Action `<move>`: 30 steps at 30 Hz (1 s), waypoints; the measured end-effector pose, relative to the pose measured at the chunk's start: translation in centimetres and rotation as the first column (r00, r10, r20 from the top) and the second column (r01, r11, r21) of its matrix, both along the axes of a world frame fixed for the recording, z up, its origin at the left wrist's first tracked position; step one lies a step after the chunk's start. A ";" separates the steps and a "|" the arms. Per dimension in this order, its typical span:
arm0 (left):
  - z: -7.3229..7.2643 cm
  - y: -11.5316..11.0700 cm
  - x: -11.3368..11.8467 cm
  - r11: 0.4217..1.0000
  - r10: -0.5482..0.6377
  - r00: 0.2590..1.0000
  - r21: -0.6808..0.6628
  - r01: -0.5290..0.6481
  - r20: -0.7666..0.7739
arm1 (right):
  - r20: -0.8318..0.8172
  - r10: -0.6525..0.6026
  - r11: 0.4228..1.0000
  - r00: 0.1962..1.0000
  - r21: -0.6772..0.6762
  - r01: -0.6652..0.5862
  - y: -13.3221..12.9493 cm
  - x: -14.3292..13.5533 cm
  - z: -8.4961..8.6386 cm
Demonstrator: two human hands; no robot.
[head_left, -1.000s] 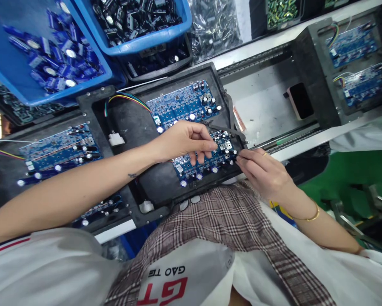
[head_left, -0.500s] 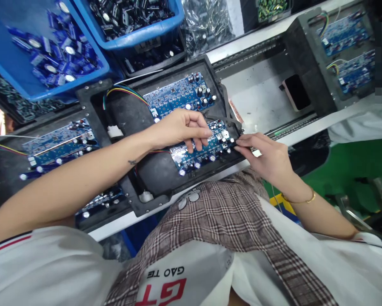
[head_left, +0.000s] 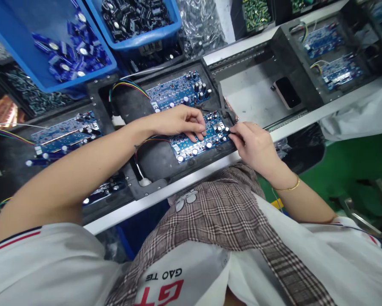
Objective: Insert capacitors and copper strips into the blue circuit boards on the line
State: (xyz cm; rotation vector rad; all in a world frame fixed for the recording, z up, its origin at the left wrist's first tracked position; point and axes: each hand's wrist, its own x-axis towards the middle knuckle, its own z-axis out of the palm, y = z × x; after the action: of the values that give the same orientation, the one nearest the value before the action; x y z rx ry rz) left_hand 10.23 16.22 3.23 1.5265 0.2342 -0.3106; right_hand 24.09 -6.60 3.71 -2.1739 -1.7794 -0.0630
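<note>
My left hand (head_left: 186,120) is over the nearer blue circuit board (head_left: 191,148), its fingers curled and thumb drawn in. Whatever its fingertips may hold is hidden. At that board's right end, my right hand (head_left: 255,146) pinches a small black capacitor (head_left: 228,131) between thumb and fingers. Several silver-topped capacitors stand along the board's near edge. Behind it lies a second blue circuit board (head_left: 175,90) with black capacitors at its right end. Both boards rest in a black tray (head_left: 152,159), with coloured wires running to their left ends.
Blue bins of blue capacitors (head_left: 66,55) and black capacitors (head_left: 136,19) stand at the back left. Another tray with boards (head_left: 63,136) is on the left. A phone (head_left: 287,92) lies on the white surface to the right, before a further tray (head_left: 317,80).
The camera view has shifted slightly. My right hand has moved in closer to the board's right end, its fingertips now at a capacitor. My left hand stays over the board, thumb drawn closer to the fingers.
</note>
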 end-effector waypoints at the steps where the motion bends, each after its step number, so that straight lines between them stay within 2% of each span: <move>1: -0.1 0.0 0.0 1.000 -0.007 1.000 0.006 0.007 0.001 | 0.005 0.013 1.000 1.000 0.009 -0.013 0.0 -0.1 0.0; 6: -0.4 0.1 -0.1 0.999 -0.030 1.000 0.017 0.030 0.002 | 0.023 0.082 0.995 0.996 0.063 -0.083 -0.1 -0.5 -0.6; 11: -0.1 0.1 -0.2 1.000 -0.014 1.000 -0.008 0.014 -0.013 | 0.037 0.071 0.991 0.997 0.114 -0.075 -0.9 -1.0 -1.0; 14: 0.5 -0.2 -0.1 0.998 0.023 1.000 -0.062 -0.024 -0.016 | -0.005 0.048 0.983 0.999 0.179 -0.046 -0.9 -1.7 0.4; 17: 1.3 -0.8 -0.1 0.978 0.082 0.997 -0.193 -0.079 0.004 | -0.048 0.073 0.964 0.996 0.260 -0.058 0.3 -2.8 2.4; 21: 3.1 -1.6 -1.1 0.888 0.216 0.972 -0.395 -0.233 -0.087 | -0.068 0.206 0.900 0.976 0.405 -0.161 3.1 -4.1 4.2; 24: 4.5 -1.8 -2.3 0.831 0.293 0.939 -0.437 -0.344 -0.183 | -0.039 0.266 0.879 0.963 0.420 -0.225 5.6 -4.6 5.1; 26: 5.5 -1.2 -3.0 0.838 0.301 0.932 -0.411 -0.359 -0.202 | 0.002 0.315 0.867 0.949 0.405 -0.288 7.3 -4.6 5.7; 27: 6.1 -0.4 -3.3 0.868 0.283 0.940 -0.365 -0.336 -0.191 | 0.021 0.334 0.860 0.942 0.403 -0.314 8.2 -4.3 6.0; 28: 6.9 0.8 -3.7 0.911 0.273 0.948 -0.272 -0.309 -0.162 | 0.029 0.341 0.859 0.940 0.396 -0.323 9.2 -3.9 6.3; 29: 7.6 2.6 -4.2 0.944 0.302 0.948 -0.108 -0.313 -0.105 | 0.022 0.329 0.869 0.944 0.384 -0.312 10.2 -3.2 6.4; 30: 8.3 5.1 -5.0 0.929 0.360 0.933 0.097 -0.358 -0.012 | -0.001 0.296 0.889 0.955 0.366 -0.275 11.4 -2.4 6.5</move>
State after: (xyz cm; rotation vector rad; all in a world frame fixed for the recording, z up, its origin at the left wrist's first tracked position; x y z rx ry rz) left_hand 5.21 21.28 11.57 1.5371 0.5515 -0.0305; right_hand 21.68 4.78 10.19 -1.6275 -1.8645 -0.2387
